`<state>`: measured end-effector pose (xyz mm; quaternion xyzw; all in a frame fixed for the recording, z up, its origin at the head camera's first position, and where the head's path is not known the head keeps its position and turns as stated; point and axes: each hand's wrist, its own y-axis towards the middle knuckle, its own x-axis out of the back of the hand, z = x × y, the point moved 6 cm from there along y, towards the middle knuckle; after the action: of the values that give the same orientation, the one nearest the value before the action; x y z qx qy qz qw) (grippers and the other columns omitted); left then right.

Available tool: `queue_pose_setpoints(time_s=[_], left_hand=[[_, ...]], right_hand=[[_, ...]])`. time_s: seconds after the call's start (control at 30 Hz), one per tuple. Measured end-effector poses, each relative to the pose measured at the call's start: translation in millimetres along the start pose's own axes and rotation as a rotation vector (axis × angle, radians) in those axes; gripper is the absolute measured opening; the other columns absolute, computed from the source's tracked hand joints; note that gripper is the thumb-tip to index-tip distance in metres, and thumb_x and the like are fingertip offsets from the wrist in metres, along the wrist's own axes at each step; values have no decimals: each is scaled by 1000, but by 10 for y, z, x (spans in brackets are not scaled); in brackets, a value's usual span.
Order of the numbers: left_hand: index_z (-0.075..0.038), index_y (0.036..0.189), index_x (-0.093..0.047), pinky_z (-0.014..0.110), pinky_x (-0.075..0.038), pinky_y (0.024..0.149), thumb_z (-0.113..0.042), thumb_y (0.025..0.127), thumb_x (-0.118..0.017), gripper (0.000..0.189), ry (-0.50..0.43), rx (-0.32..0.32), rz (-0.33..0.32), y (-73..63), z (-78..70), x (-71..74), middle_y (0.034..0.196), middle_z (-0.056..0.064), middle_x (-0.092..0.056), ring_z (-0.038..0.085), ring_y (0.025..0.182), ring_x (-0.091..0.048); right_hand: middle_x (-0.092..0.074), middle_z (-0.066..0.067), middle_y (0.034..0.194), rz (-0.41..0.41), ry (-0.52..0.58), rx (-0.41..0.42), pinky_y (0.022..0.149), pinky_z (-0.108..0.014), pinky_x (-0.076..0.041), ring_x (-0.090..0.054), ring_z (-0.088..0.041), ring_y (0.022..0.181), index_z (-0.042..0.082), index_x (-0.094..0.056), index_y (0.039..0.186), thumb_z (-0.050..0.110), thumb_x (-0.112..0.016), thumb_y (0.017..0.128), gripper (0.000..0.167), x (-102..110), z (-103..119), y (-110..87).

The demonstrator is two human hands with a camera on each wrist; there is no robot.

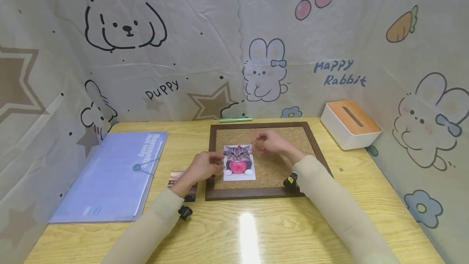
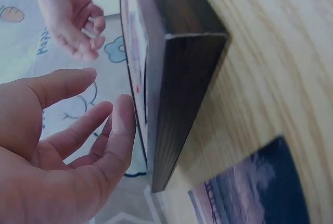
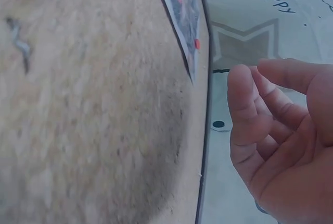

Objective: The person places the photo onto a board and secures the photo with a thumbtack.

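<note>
A cat photo point(image 1: 239, 163) lies on the cork board point(image 1: 282, 162), a red push pin point(image 1: 239, 147) at its top edge. Beside the photo's left edge is my left hand point(image 1: 206, 167), its fingers relaxed and parted from the thumb; the left wrist view shows nothing between them. My right hand point(image 1: 269, 141) hovers over the cork near the photo's upper right corner. Its fingers bend loosely, thumb close to the fingertips, with nothing visible in them in the right wrist view. A second photo point(image 2: 250, 190), dark and purplish, lies on the table left of the board, partly hidden by my left arm in the head view.
A lilac document folder point(image 1: 106, 174) lies at the left. Behind the board's dark frame point(image 1: 256, 125) is a green pen-like stick point(image 1: 236, 119). At the back right stands a white tissue box point(image 1: 348, 127) with an orange lid. Printed cloth walls enclose the table.
</note>
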<state>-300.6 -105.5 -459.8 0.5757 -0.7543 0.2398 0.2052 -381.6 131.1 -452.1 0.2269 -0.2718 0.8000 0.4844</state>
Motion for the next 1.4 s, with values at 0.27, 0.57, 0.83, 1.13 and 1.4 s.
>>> queue_pose_setpoints(time_s=[0.27, 0.57, 0.83, 1.13, 1.4], left_hand=[[-8, 131, -65, 36, -60, 69, -20, 94, -69, 39, -48, 33, -27, -127, 108, 235, 120, 12, -67, 23, 85, -72], [-9, 136, -60, 35, -60, 72, -25, 96, -66, 44, 15, 45, -103, -333, 264, 491, 126, 14, -65, 27, 101, -70], [-8, 137, -59, 35, -58, 76, -21, 97, -65, 43, 42, 53, -157, -528, 381, 645, 132, 19, -62, 31, 108, -66], [-11, 144, -52, 38, -58, 80, -27, 98, -63, 50, 24, 128, -151, -704, 579, 749, 145, 18, -51, 35, 120, -60], [-5, 143, -52, 33, -58, 75, -17, 95, -66, 51, 17, 142, -153, -797, 714, 810, 144, 23, -50, 35, 117, -61]], right_hand=[[-68, -13, 106, -26, 29, 32, 80, -40, -59, -66, -27, 93, 0, -65, 120, 15, -57, 99, 27, 171, -72, -166], [-68, -14, 109, -52, 27, 64, 78, -43, -58, -69, -33, 96, 0, -63, 125, 20, -57, 101, 32, 385, -172, -386], [-71, -12, 107, -100, 6, 44, 67, -33, -52, -69, -29, 91, 5, -66, 121, 26, -59, 100, 31, 578, -313, -554], [-70, -16, 107, -120, -7, 40, 63, -29, -50, -67, -32, 89, 2, -64, 122, 25, -59, 101, 32, 735, -447, -759], [-70, -20, 115, -143, 4, 10, 62, -30, -50, -65, -23, 84, 1, -62, 124, 29, -61, 100, 37, 893, -596, -974]])
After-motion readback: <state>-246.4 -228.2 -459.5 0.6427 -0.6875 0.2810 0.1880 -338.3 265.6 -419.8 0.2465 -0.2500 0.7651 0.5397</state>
